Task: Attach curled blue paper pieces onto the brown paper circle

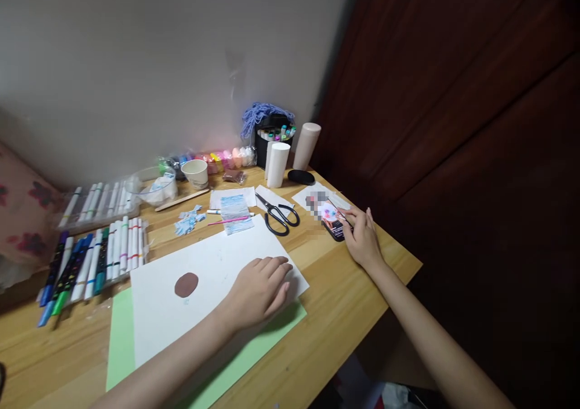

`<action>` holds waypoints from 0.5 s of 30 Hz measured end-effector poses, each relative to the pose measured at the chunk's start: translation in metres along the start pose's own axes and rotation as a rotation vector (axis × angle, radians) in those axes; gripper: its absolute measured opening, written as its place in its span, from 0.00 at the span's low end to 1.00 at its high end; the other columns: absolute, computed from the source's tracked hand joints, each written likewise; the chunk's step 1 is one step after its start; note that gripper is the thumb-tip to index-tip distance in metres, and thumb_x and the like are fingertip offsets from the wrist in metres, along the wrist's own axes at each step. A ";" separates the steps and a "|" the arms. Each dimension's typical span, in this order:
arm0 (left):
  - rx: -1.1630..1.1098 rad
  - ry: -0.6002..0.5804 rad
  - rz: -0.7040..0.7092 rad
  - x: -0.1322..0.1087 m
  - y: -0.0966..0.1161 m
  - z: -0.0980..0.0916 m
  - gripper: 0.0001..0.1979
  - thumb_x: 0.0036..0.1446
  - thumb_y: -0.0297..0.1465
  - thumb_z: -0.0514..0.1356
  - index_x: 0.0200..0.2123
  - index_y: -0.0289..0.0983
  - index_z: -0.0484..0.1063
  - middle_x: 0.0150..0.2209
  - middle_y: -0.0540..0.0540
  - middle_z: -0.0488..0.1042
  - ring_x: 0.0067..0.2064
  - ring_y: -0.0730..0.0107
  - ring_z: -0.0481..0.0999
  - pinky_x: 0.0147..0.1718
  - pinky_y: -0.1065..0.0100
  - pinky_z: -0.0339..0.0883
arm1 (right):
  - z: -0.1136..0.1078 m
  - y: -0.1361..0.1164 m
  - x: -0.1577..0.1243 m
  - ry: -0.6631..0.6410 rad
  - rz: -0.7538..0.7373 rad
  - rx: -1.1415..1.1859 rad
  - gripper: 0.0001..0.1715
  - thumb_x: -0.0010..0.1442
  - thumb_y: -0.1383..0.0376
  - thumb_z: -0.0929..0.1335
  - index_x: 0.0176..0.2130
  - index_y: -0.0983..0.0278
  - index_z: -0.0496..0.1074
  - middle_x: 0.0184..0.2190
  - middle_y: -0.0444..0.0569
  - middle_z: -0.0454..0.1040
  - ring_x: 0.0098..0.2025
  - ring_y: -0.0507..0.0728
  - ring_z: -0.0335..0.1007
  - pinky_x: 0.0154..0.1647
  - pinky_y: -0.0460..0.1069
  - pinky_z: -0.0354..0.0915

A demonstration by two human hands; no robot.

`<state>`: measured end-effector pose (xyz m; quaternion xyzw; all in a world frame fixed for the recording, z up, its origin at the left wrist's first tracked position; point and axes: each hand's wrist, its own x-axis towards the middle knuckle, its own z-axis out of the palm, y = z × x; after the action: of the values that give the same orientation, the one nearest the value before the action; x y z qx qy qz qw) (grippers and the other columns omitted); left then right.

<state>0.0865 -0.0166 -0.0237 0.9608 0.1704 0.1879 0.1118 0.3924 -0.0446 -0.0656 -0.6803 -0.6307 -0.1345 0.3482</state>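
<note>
My left hand (260, 291) rests on a white sheet of paper (163, 324), its fingers loosely bent, the thumb apart and nothing in its grasp. A flat brown disc (186, 285) lies on that sheet, left of the hand. Under the white sheet is a green sheet (120, 336). At the right, my right hand (362, 240) is beside a smartphone (336, 229) with a lit screen; its fingers are apart and touch the phone's right edge. Black-handled scissors (278, 212) lie partly open between the two hands. Part of the phone's screen is blurred.
Several markers (109, 252) lie at the left. Blue-striped tissue (235, 212), torn scraps (189, 220), a paper cup (196, 172), a clear bowl (154, 185) and a wooden stick (181, 200) are farther back. White bottles (278, 164) stand near a black marker holder (267, 150).
</note>
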 end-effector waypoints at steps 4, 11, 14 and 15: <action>-0.053 -0.049 -0.035 0.008 0.001 0.017 0.14 0.63 0.30 0.42 0.38 0.36 0.67 0.38 0.42 0.74 0.36 0.65 0.72 0.34 0.62 0.68 | -0.009 -0.003 -0.011 0.046 0.018 -0.023 0.11 0.59 0.71 0.60 0.40 0.62 0.67 0.40 0.52 0.75 0.47 0.61 0.69 0.57 0.64 0.57; -0.112 -0.007 -0.087 0.001 -0.006 0.021 0.14 0.62 0.28 0.42 0.40 0.35 0.66 0.37 0.41 0.73 0.37 0.64 0.71 0.34 0.62 0.67 | -0.019 -0.001 -0.027 0.129 0.147 -0.124 0.11 0.56 0.73 0.62 0.32 0.62 0.71 0.34 0.50 0.76 0.39 0.60 0.71 0.46 0.57 0.62; -0.108 -0.021 -0.087 0.001 -0.005 0.021 0.15 0.63 0.29 0.41 0.39 0.36 0.67 0.35 0.42 0.72 0.36 0.65 0.71 0.34 0.62 0.66 | -0.016 0.003 -0.026 0.127 0.115 -0.115 0.11 0.55 0.73 0.62 0.32 0.62 0.71 0.35 0.50 0.76 0.41 0.60 0.71 0.47 0.57 0.62; -0.105 -0.027 -0.091 0.001 -0.004 0.021 0.15 0.63 0.29 0.41 0.38 0.36 0.67 0.35 0.42 0.72 0.35 0.65 0.71 0.34 0.62 0.66 | -0.015 0.004 -0.026 0.124 0.105 -0.112 0.11 0.55 0.73 0.62 0.32 0.61 0.71 0.34 0.50 0.76 0.41 0.60 0.71 0.47 0.57 0.62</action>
<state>0.0945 -0.0158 -0.0438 0.9474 0.2021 0.1781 0.1726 0.3953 -0.0739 -0.0720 -0.7212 -0.5630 -0.1932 0.3544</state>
